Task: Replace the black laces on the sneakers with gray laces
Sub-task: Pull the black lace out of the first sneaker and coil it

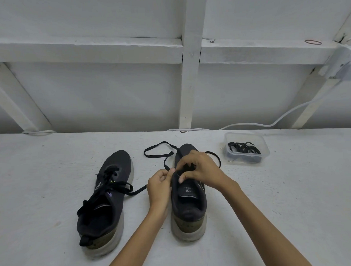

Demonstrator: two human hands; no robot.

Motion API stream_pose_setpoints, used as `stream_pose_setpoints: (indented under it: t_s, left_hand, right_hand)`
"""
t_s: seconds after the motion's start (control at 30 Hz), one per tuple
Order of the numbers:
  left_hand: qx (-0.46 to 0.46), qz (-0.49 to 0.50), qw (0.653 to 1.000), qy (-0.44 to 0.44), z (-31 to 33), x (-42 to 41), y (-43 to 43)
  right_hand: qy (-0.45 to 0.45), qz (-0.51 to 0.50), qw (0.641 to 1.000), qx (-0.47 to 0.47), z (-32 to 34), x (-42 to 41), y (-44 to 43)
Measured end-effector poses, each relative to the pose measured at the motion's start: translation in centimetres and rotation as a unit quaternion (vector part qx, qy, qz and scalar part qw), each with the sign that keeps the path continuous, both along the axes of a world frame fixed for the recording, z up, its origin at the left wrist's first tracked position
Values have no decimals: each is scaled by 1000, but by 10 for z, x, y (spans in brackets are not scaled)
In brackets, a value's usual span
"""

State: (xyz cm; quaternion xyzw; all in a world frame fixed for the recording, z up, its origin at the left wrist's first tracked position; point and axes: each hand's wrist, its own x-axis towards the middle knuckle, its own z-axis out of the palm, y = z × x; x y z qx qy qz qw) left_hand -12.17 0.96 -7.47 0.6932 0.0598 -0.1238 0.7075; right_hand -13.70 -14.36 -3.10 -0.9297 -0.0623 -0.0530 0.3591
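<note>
1. Black knit sneaker (188,202) sits on white table (292,198) under both hands, toe pointing away, heel twd camera.
2. L hand (159,185): fingers curled, thumb + forefinger pinching the black lace (158,154) right at the sneaker's left eyelet edge. Tight pinch, no gap seen.
3. R hand (201,171): arched over the throat/tongue, fingers curled down, thumb tip on tongue edge. It grips the upper at the eyelet rows. Can't tell if a lace strand is under those fingers, hidden.
4. Black lace mostly out of the eyelets. It runs from the L-hand pinch away past the toe and loops flat on the table beyond + left of the grip. Another bit shows just right of R hand.
5. Second sneaker (105,197) is left of the grip, near L hand but not touching, same way round, slightly angled. Its own lace (123,189) is still threaded but loose, w/ one end trailing on the table twd L hand.
6. Clear plastic tub (265,147) is beyond + right of the grip, well apart from R hand. It holds a bundle of dark laces (243,148); black vs dk grey, can't tell.
7. White cable (250,124) runs along the table's back edge behind the tub. Red rubber band (313,42) lies on a wall ledge far beyond + right of the grip.
</note>
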Motion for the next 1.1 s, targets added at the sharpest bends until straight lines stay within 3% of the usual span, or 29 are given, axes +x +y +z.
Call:
stream_pose_setpoints:
  t_s: [0.5,0.67,0.87,1.0,1.1]
  left_hand:
    - [-43,28,999,20,5,-3,1]
    - [-87,46,993,72,6,-5,2]
    - [-86,37,993,73,10,-6,-2]
    - [-106,47,989,87,12,-1,0]
    - [-120,63,987,92,15,-1,3]
  right_hand:
    - [35,82,994,60,12,3,-4]
    - [48,5,987,156,11,-5,-23]
    - [45,7,995,92,-3,-17,-27]
    - [7,9,1000,-2,2,-13,-10]
    - [0,-5,1000,6,5,-12,-7]
